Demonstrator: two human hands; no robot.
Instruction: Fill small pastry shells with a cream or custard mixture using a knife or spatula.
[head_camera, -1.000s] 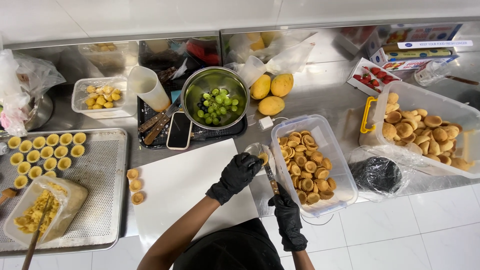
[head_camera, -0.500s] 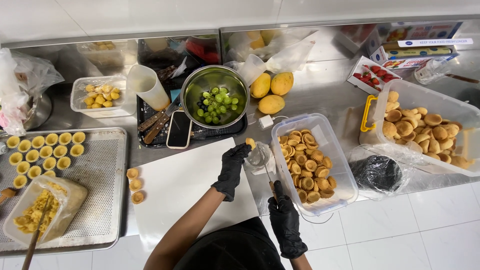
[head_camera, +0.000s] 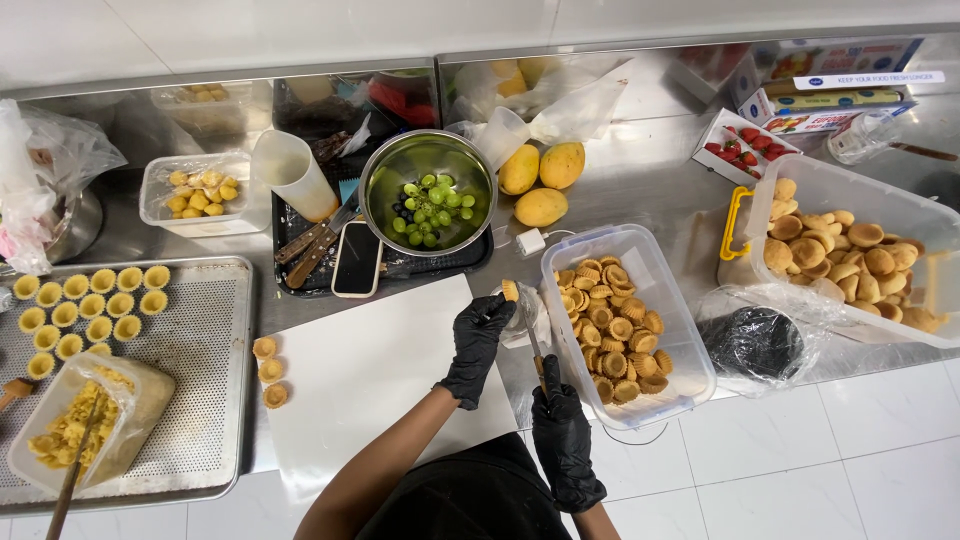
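Note:
My left hand (head_camera: 475, 342), in a black glove, holds a small tart shell (head_camera: 510, 290) pinched at its fingertips, over the right edge of a white cutting board (head_camera: 370, 375). My right hand (head_camera: 562, 435), also gloved in black, grips the handle of a thin knife (head_camera: 532, 345) whose blade points up toward the shell. A small clear cup (head_camera: 525, 320) stands just behind the blade. Right of my hands sits a clear tub of tart shells (head_camera: 625, 325). Three shells (head_camera: 268, 370) lie at the board's left edge.
A perforated tray (head_camera: 195, 400) at left holds rows of shells and a filling tub (head_camera: 85, 425). Behind the board lie a phone (head_camera: 355, 260), a steel bowl of grapes (head_camera: 428, 195), three mangoes (head_camera: 540, 180), strawberries (head_camera: 740, 145) and a large bin of pastries (head_camera: 850, 250). A black bag (head_camera: 755, 345) lies at right.
My left hand has lifted off the board and now holds a tart shell up near the cup. My right hand has dropped slightly toward me with the knife.

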